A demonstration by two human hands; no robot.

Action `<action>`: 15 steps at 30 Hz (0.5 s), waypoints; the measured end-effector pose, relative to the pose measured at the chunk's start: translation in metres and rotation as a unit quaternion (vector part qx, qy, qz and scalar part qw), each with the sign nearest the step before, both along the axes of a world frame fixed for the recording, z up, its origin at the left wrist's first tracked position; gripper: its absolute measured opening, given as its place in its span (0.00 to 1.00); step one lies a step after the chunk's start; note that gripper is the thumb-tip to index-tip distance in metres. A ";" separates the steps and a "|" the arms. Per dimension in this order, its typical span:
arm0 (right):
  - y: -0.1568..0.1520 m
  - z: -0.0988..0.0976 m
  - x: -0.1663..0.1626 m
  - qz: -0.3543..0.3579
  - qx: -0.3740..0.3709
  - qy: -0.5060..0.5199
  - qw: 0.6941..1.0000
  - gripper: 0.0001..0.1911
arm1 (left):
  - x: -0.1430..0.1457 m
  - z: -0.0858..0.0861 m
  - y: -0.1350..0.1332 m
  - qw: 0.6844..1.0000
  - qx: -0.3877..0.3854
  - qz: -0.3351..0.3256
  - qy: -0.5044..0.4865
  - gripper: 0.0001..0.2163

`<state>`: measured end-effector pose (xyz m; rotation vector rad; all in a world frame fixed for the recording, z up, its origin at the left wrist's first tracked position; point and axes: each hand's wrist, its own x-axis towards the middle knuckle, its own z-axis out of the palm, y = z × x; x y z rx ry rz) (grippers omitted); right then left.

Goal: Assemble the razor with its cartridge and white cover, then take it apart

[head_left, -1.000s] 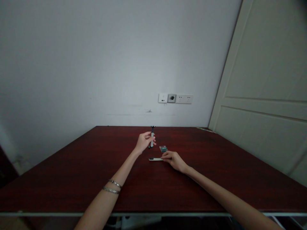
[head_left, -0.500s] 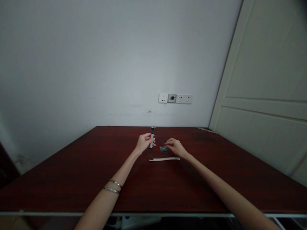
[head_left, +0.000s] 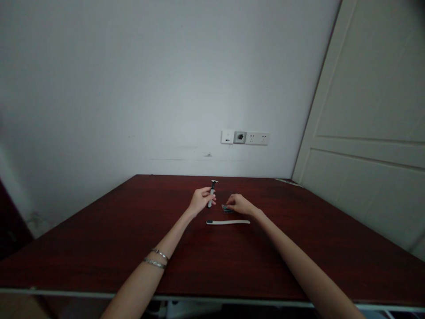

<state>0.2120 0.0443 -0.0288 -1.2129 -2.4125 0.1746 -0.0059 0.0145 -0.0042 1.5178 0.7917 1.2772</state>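
Observation:
My left hand (head_left: pixel 200 200) is closed around the pale handle of a razor (head_left: pixel 211 197), held upright with its dark neck and head at the top. To the right, the fingers of my right hand (head_left: pixel 239 204) are pinched together over a small clear case (head_left: pixel 227 210) with dark green pieces in it. My fingertips cover part of that case, which rests on the table. Nearer to me lies a white toothbrush (head_left: pixel 229 222), flat and sideways, its dark bristle end pointing left.
The dark red wooden table (head_left: pixel 99 248) reaches back to a pale wall (head_left: pixel 159 88). On the wall are socket plates (head_left: pixel 257 138) and a grey-framed outlet (head_left: pixel 239 137). A white panelled door (head_left: pixel 361 115) stands along the right side.
My right hand has come down and left onto the clear case, its fingers now touching it. The razor in my left hand has tilted slightly to the right and sits a bit lower.

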 end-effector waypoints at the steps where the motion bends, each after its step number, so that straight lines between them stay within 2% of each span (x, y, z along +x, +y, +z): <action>1: 0.001 -0.001 0.000 0.001 0.001 -0.007 1.000 0.11 | 0.000 0.000 0.000 1.000 0.002 0.000 0.001 0.15; 15: 0.007 -0.011 -0.002 -0.005 0.006 -0.003 1.000 0.10 | 0.000 -0.005 0.001 1.000 -0.002 0.010 0.013 0.13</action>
